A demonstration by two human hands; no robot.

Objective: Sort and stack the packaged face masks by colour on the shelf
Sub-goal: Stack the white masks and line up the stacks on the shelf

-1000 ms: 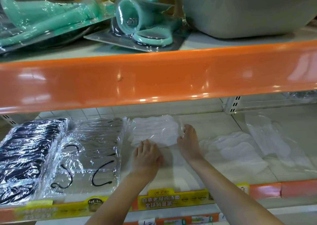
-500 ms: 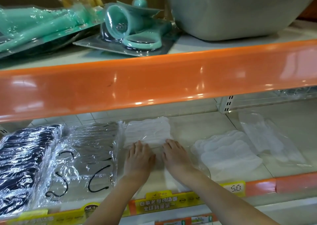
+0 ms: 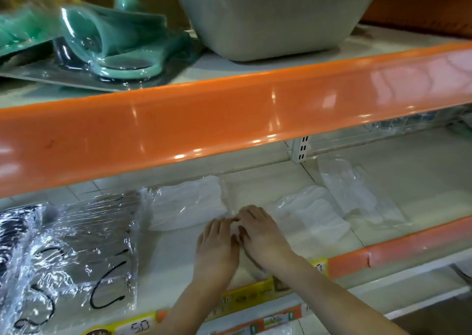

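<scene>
Hands have drawn together over the last second — the right hand, which a moment ago lay further back at the edge of the white mask packet, now sits against the left hand near the front of the lower shelf, thumbs touching. Both lie flat, palms down, fingers loosely spread, pressing on a thin clear wrapper that is hard to make out beneath them; neither is closed around anything, and whether a mask lies under the palms cannot be told. The white packet rests just behind the fingertips, apparently let go. To the right lies another white mask packet, and beyond it a clear bag with pale contents. On the left a stack of clear packets with black ear loops sits beside a dark stack. So the dark masks look grouped already, while the white ones lie apart — gathering them into one pile seems the work remaining, and the slippery film may slide when lifted.
</scene>
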